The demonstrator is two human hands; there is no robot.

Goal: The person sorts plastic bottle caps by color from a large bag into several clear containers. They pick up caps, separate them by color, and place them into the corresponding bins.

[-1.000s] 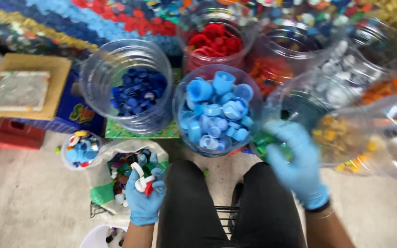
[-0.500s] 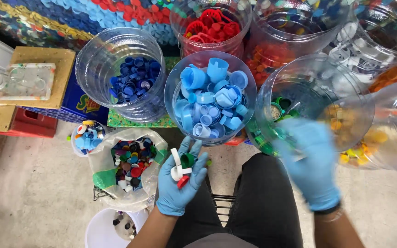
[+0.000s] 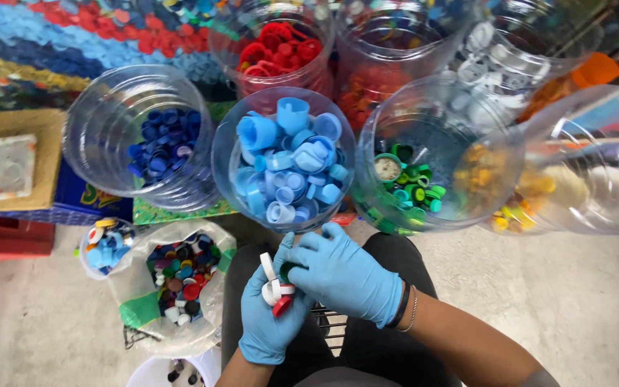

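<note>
Both my hands wear blue gloves and meet over my lap. My left hand (image 3: pixel 270 319) is cupped around a small handful of bottle caps (image 3: pixel 274 287), white, red and one dark green. My right hand (image 3: pixel 345 276) lies over the left one, its fingertips touching the caps in that palm. Just beyond my hands stands a clear jar of light blue caps (image 3: pixel 284 161). To its right is a clear jar of green caps (image 3: pixel 410 186).
A jar of dark blue caps (image 3: pixel 159 143) stands at the left and a jar of red caps (image 3: pixel 277 46) behind. Clear jars with yellow and white caps (image 3: pixel 531 193) crowd the right. An open bag of mixed caps (image 3: pixel 177 276) lies on the floor by my left knee.
My right hand came in from the right, near the green jar, and now rests on my left hand. The left hand rose from the bag with caps in it.
</note>
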